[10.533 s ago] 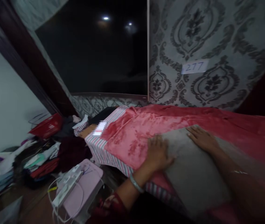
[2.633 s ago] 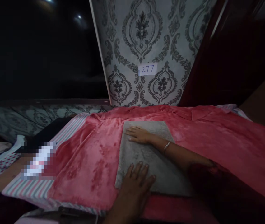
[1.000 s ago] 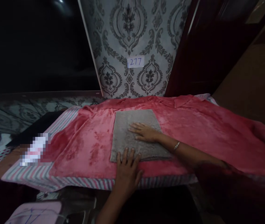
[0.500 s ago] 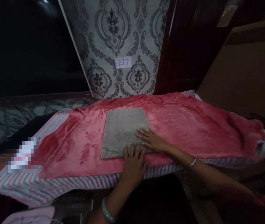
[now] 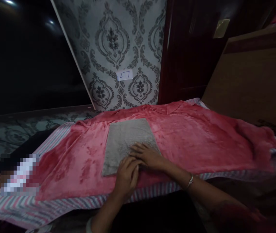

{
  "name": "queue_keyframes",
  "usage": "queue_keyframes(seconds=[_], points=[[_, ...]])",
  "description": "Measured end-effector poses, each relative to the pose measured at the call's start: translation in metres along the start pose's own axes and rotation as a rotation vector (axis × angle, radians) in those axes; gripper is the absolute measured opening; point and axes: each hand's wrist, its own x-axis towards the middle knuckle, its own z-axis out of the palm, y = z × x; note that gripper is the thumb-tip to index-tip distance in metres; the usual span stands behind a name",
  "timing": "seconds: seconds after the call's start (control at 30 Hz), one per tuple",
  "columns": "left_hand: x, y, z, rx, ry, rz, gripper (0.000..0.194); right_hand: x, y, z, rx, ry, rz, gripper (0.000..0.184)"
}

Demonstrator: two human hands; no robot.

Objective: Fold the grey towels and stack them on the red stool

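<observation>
A flat grey plush cloth (image 5: 125, 139), roughly rectangular, lies on a pink plush blanket (image 5: 189, 139). My right hand (image 5: 147, 157) rests palm down on the lower right part of the cloth, fingers stretched toward the left. My left hand (image 5: 127, 176) is at the cloth's near edge. Its fingers are bent close together with the thumb opposite, closed on the edge, and their tips touch my right hand. The cloth's near right corner is hidden under my hands.
The blanket covers a striped cloth (image 5: 14, 207) that hangs over the front edge. Behind stand a patterned wall with a paper marked 277 (image 5: 124, 74), a dark screen (image 5: 31, 58) at left and a brown panel (image 5: 257, 74) at right. A blurred patch (image 5: 20, 174) lies left.
My right hand has slid left over the grey cloth. My left hand has drawn its spread fingers together and now meets the right. The camera view has tilted slightly up.
</observation>
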Motion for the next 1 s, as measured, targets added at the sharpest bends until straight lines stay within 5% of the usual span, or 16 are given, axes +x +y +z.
queue_keyframes(seconds=[0.13,0.23,0.3,0.47,0.63,0.77,0.9,1.0], points=[[0.065,-0.03,0.001,-0.041,-0.402,0.068,0.047,0.001,-0.007,0.008,0.043,-0.021,-0.026,0.047],[0.11,-0.057,0.03,0.049,-0.726,0.061,0.053,-0.002,-0.006,0.002,0.081,-0.079,0.015,0.048],[0.133,-0.075,0.05,0.111,-0.815,0.092,0.055,-0.002,-0.008,-0.003,0.1,-0.081,0.019,0.05],[0.178,-0.125,0.072,0.162,-0.828,0.132,0.059,-0.002,-0.011,-0.008,0.145,-0.121,0.017,0.054],[0.214,-0.166,0.081,0.276,-0.77,-0.18,0.063,-0.003,-0.01,-0.011,0.186,-0.142,0.031,0.055],[0.234,-0.175,0.087,0.314,-0.748,-0.29,0.066,-0.002,-0.01,-0.011,0.172,-0.139,0.035,0.056],[0.227,-0.166,0.068,0.3,-0.777,-0.284,0.065,-0.005,-0.008,-0.009,0.162,-0.136,0.032,0.054],[0.19,-0.157,0.033,0.234,-0.793,-0.21,0.063,-0.008,-0.006,-0.011,0.161,-0.132,0.03,0.053]])
